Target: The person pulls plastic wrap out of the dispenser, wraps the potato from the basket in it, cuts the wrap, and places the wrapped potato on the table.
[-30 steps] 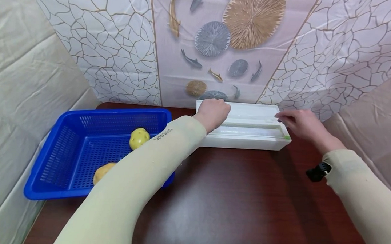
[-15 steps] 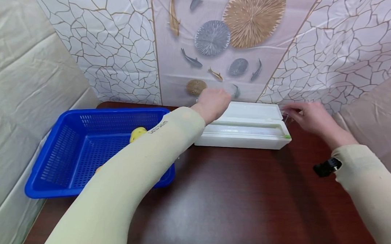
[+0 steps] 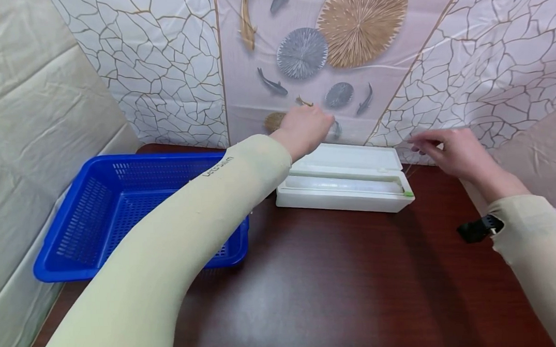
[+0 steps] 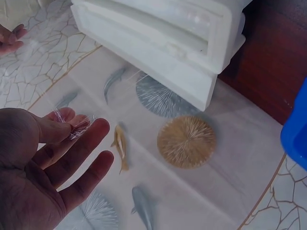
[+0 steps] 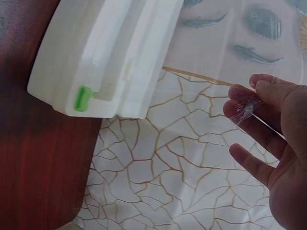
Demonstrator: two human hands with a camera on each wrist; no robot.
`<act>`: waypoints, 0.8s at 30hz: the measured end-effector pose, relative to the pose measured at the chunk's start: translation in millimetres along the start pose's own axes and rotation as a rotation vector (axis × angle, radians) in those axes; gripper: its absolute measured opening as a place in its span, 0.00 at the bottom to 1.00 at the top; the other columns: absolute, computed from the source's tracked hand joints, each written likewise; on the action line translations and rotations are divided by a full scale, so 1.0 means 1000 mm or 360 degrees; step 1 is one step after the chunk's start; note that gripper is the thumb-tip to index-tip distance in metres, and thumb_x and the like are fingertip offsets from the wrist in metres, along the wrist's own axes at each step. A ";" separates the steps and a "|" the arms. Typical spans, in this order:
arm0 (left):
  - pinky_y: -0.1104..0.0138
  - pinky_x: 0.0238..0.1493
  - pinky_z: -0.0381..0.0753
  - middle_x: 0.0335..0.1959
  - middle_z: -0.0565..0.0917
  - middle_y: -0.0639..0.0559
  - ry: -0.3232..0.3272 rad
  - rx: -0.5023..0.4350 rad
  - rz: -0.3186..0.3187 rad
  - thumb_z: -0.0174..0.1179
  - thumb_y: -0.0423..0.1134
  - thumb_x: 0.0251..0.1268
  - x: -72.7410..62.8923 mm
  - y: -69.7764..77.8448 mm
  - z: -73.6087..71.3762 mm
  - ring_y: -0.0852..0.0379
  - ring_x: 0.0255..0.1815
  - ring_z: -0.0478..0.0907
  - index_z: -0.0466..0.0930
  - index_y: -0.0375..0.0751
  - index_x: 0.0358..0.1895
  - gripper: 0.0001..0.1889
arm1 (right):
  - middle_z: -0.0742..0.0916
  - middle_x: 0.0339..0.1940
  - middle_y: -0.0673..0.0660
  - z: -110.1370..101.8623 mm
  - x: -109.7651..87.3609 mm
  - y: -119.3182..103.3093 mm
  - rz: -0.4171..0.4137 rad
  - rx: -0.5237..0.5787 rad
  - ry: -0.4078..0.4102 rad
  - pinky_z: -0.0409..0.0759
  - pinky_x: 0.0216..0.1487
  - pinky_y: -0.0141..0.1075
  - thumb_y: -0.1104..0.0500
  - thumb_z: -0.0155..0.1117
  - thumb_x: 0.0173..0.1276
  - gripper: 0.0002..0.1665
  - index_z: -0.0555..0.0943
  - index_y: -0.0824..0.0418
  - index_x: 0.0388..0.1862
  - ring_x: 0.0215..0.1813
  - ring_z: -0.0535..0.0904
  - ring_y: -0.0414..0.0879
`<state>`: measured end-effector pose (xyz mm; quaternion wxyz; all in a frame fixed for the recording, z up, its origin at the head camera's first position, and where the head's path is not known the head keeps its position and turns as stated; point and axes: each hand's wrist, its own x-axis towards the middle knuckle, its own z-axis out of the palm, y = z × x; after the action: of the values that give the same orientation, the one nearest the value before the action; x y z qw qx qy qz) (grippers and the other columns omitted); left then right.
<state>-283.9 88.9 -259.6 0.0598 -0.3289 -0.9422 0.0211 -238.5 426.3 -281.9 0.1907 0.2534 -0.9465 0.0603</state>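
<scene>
A white cling film dispenser (image 3: 340,203) stands at the back of the table, its lid (image 3: 352,157) tipped back. Inside it a roll of film (image 3: 343,184) is visible. Above and behind the dispenser's left end, my left hand (image 3: 306,131) pinches a bunched edge of clear cling film (image 4: 81,127) between thumb and fingers. Off the right end, my right hand (image 3: 463,152) pinches another gathered bit of the cling film (image 5: 247,108), its other fingers spread loosely. Between the hands the transparent sheet hardly shows. A green slider (image 5: 83,98) sits at the dispenser's right end.
On the left of the brown table (image 3: 311,286) stands a blue plastic basket (image 3: 89,218), partly covered by the left sleeve (image 3: 182,229). A patterned sheet (image 3: 300,53) hangs right behind the dispenser. A black device (image 3: 478,229) is strapped at the right wrist.
Both hands have risen up and away from the dispenser, the right one also moving rightward, pulling film. The left sleeve now hides the yellow, round produce seen in the basket.
</scene>
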 end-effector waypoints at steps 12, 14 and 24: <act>0.49 0.55 0.86 0.55 0.88 0.46 0.0078 -0.0074 -0.0009 0.45 0.30 0.84 -0.001 -0.005 -0.027 0.44 0.56 0.86 0.86 0.44 0.56 0.18 | 0.93 0.32 0.60 -0.025 0.009 -0.001 0.0028 0.0009 0.0050 0.67 0.29 0.26 0.70 0.70 0.71 0.12 0.92 0.62 0.49 0.33 0.68 0.11; 0.49 0.56 0.86 0.57 0.87 0.45 0.0095 -0.0077 -0.0009 0.45 0.29 0.84 -0.001 -0.006 -0.030 0.43 0.58 0.85 0.86 0.44 0.58 0.18 | 0.93 0.33 0.61 -0.029 0.010 -0.001 0.0030 0.0006 0.0070 0.66 0.29 0.25 0.70 0.70 0.71 0.12 0.92 0.62 0.50 0.34 0.65 0.07; 0.50 0.62 0.83 0.62 0.83 0.45 0.0085 -0.0207 -0.0014 0.46 0.28 0.83 -0.005 -0.009 -0.047 0.43 0.64 0.82 0.83 0.44 0.60 0.17 | 0.93 0.37 0.64 -0.045 0.011 -0.001 0.0097 -0.0006 0.0088 0.65 0.29 0.22 0.69 0.66 0.75 0.12 0.91 0.62 0.52 0.39 0.62 0.00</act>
<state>-279.0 78.8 -212.7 0.0636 -0.3282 -0.9412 -0.0493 -232.0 429.5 -235.5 0.2154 0.2222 -0.9482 0.0714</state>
